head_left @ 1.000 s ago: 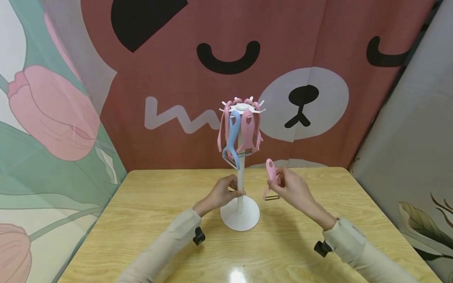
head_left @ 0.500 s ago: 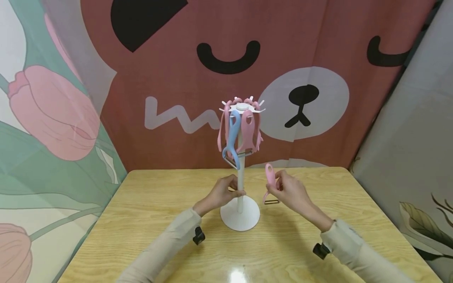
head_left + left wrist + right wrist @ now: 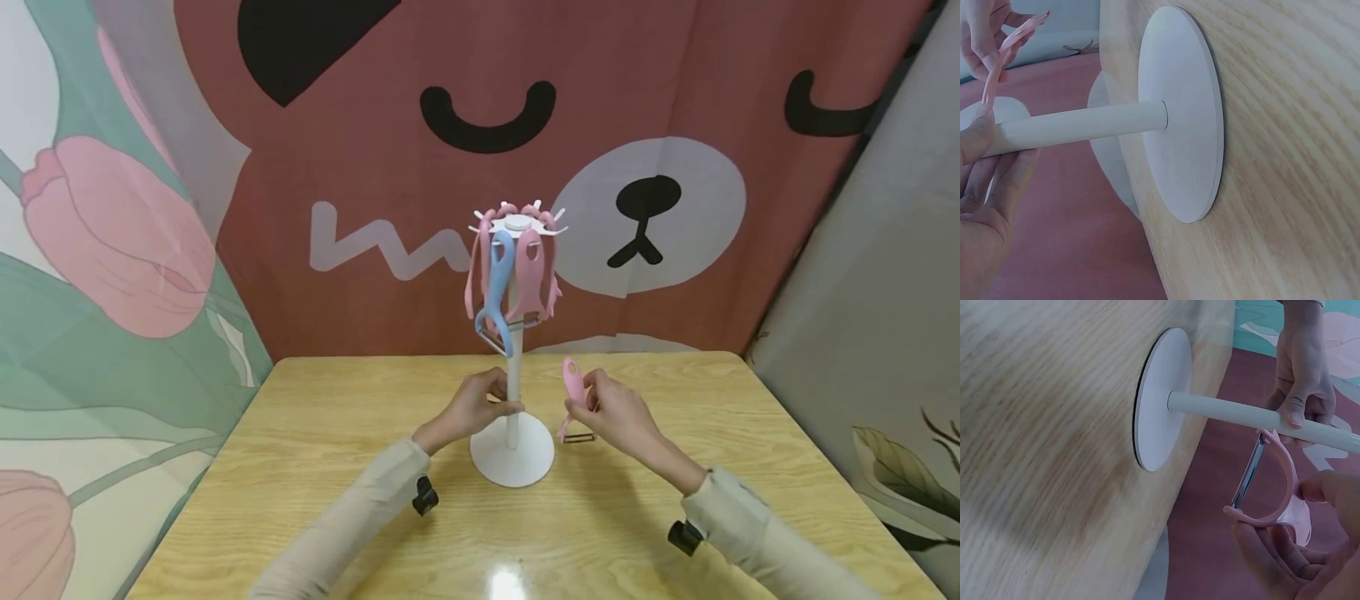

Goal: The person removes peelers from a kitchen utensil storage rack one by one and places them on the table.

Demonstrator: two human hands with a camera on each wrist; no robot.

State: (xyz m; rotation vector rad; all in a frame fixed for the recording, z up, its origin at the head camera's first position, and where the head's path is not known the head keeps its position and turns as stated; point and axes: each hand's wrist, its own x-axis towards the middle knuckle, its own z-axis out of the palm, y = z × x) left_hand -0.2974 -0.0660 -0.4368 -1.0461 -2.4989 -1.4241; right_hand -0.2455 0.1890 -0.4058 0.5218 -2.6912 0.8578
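A white stand with a round base rises from the table, and hooks ring its top. My left hand grips its post just above the base; the left wrist view shows the thumb and fingers round the post. To the right of the post, my right hand pinches a pink peeler by its handle, blade end down, above the table. The right wrist view shows its metal blade facing the base. A blue peeler and several pink peelers hang from the hooks.
The wooden table carries the stand's base. Behind it hangs a brown curtain with a bear face. A floral curtain is at the left and a grey one at the right.
My right hand has lowered the pink peeler slightly beside the post. My left hand keeps its hold on the post, and the whole view has shifted a little.
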